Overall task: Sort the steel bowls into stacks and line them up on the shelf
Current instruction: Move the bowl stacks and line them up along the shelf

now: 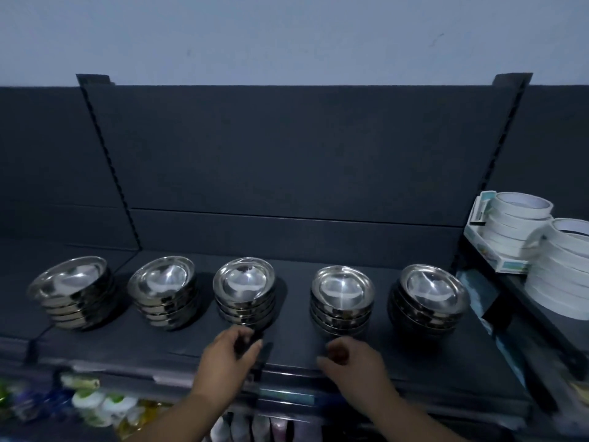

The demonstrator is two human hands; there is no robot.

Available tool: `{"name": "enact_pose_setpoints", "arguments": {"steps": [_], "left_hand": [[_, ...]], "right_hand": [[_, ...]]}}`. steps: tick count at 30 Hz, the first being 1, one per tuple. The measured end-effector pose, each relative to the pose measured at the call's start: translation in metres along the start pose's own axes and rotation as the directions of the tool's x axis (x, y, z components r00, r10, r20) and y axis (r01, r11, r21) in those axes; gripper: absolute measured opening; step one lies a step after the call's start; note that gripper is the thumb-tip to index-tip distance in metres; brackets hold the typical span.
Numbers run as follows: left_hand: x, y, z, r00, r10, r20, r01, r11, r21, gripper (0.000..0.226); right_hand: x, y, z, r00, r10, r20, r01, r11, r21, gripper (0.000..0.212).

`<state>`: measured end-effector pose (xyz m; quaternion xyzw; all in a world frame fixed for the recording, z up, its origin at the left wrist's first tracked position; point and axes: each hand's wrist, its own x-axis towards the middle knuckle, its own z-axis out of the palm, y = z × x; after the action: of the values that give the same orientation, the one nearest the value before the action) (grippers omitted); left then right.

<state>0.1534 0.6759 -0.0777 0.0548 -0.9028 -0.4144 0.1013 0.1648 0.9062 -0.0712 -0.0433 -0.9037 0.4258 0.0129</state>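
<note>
Stacks: 5 stacks of steel bowls, one row L to R on the dark shelf (159, 346), all standing apart.
Stack 1 (75, 295): far L, bowls nested, top bowl tilts toward the back; approx. 5 rims, count not certain.
Stack 2 (164, 291): nested, approx. 5 rims, same tilt.
Stack 3 (245, 291): centre, nested; lower rims blur together, count unclear.
Stack 4 (342, 298): R of centre, approx. 4 rims, lowest ones dim.
Stack 5 (428, 301): far R, near the shelf upright; sides dark, count unclear.
Contents: each top bowl shows bare steel w/ reflections.
Left grip (231, 355): just in front of stack 3 base, fingers loosely curled, holding nothing; contact w/ the stack cannot be told.
Right grip (353, 362): just in front of stack 4 base, fingers loosely curled, holding nothing; contact likewise unclear.
Tape rolls: 2 piles of white rolls on the adjoining shelf at R, rear pile (516, 221) on a flat box (506, 263), front pile (561, 275) cut off by the frame edge.
Lower shelf goods (95, 406): packaged items, blurred, not identifiable.
Forearms: cut off at the bottom edge.
</note>
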Motion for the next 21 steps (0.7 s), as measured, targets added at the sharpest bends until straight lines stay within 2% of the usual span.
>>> {"name": "enact_pose_setpoints", "arguments": {"steps": [4, 7, 10, 13, 15, 19, 21], "left_hand": [[0.006, 0.014, 0.008, 0.963, 0.184, 0.197, -0.172, 0.982, -0.076, 0.015], [0.0, 0.029, 0.031, 0.881, 0.334, 0.334, -0.315, 0.943, -0.111, 0.022], [-0.012, 0.054, 0.063, 0.764, 0.444, 0.468, -0.423, 0.893, -0.157, 0.035], [-0.024, 0.085, 0.096, 0.7, 0.482, 0.527, -0.45, 0.87, -0.199, 0.054], [-0.028, 0.106, 0.116, 0.715, 0.424, 0.556, -0.364, 0.905, -0.222, 0.069], [-0.022, 0.142, 0.149, 0.801, 0.308, 0.513, -0.217, 0.948, -0.231, 0.088], [-0.014, 0.156, 0.16, 0.847, 0.269, 0.458, -0.179, 0.956, -0.231, 0.094]], "right_hand": [[0.005, 0.004, -0.005, 0.979, 0.113, -0.169, -0.12, 0.992, -0.033, 0.023], [0.0, 0.015, -0.021, 0.939, 0.176, -0.296, -0.188, 0.982, -0.013, 0.019], [-0.007, 0.032, -0.052, 0.87, 0.247, -0.426, -0.249, 0.967, 0.051, 0.017], [-0.01, 0.051, -0.088, 0.814, 0.296, -0.499, -0.287, 0.953, 0.097, 0.028], [-0.008, 0.062, -0.109, 0.817, 0.317, -0.481, -0.296, 0.948, 0.121, 0.04], [0.001, 0.077, -0.139, 0.899, 0.288, -0.331, -0.266, 0.958, 0.112, 0.085], [0.008, 0.083, -0.148, 0.939, 0.224, -0.261, -0.21, 0.974, 0.08, 0.092]]}}
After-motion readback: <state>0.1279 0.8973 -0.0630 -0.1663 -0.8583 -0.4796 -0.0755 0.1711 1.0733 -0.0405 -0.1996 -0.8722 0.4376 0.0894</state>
